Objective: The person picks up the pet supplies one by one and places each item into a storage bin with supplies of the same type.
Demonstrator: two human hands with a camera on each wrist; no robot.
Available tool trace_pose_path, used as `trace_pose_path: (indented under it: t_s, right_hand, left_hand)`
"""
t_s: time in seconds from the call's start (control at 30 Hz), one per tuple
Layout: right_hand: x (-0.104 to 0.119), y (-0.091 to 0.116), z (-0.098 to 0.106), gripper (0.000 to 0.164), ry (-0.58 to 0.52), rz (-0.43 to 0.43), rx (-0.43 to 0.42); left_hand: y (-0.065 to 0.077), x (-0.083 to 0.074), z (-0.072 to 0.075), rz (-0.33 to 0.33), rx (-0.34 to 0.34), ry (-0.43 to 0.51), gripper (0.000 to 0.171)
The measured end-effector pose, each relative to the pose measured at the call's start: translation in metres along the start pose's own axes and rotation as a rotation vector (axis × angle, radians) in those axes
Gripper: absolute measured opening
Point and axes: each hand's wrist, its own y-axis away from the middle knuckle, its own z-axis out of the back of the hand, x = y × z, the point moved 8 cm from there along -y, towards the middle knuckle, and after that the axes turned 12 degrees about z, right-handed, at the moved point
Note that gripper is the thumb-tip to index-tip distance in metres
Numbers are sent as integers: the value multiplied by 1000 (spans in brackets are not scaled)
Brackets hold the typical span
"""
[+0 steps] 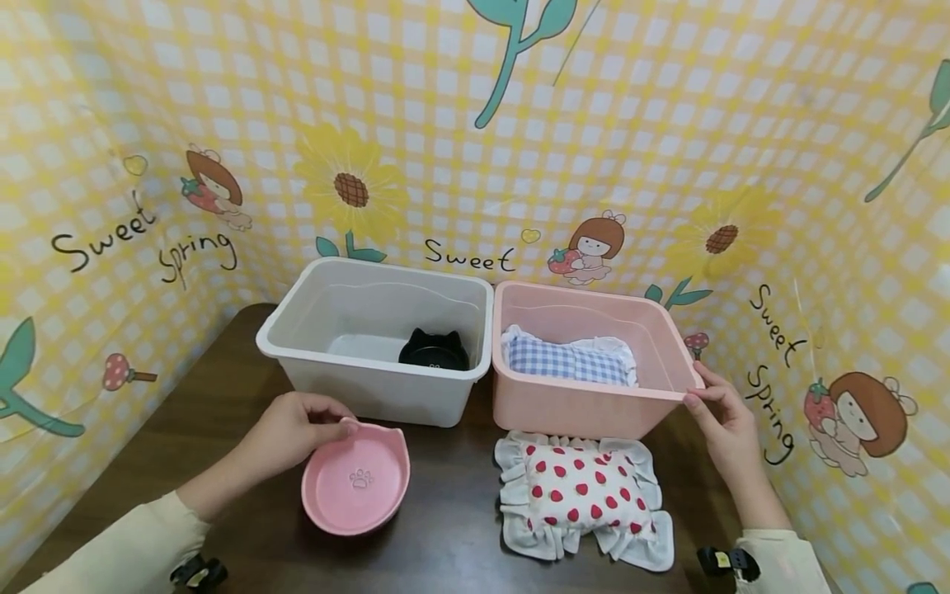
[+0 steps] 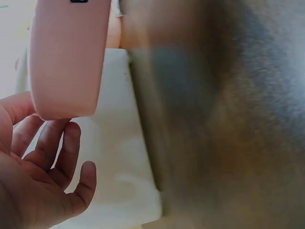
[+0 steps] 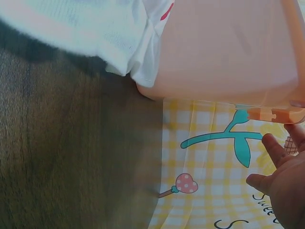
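My left hand (image 1: 300,425) pinches the eared rim of a pink cat-shaped bowl (image 1: 349,507), thumb on the near side. The bowl, with a paw print inside, is tilted toward the head camera, in front of the light grey bin (image 1: 371,400). Its smooth outer wall (image 2: 66,67) shows in the left wrist view. At the right, my right hand (image 1: 731,421) holds the front right rim corner of the pink bin (image 1: 579,412). In the right wrist view its lower fingers (image 3: 274,148) spread off the bin below the rim.
A black cat-eared bowl (image 1: 445,351) sits in the grey bin's right end. Inside the pink bin lies a blue checked cushion (image 1: 567,359). A strawberry-print cushion (image 1: 586,491) with ruffles lies before the pink bin. The bins stand side by side against a yellow checked cloth (image 1: 460,165).
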Motion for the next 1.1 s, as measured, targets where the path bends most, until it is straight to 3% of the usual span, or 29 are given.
trace_pose_path:
  t_s: [0.13, 0.5, 0.73, 0.97, 1.1]
  right_hand:
    - [-1, 0, 0, 9, 7, -8, -4]
    - [2, 0, 1, 8, 13, 10, -26]
    - [4, -1, 0, 7, 24, 12, -14]
    - [3, 1, 1, 7, 30, -1, -17]
    - [3, 0, 1, 8, 33, -9, -14]
  left_hand:
    - [4, -15, 16, -20, -32, -29, 5]
    - [13, -59, 58, -153, -165, -83, 7]
    - [17, -88, 81, -301, -232, -117, 13]
    - [20, -122, 104, -491, -340, -196, 24]
    - [19, -136, 114, -562, -356, -203, 24]
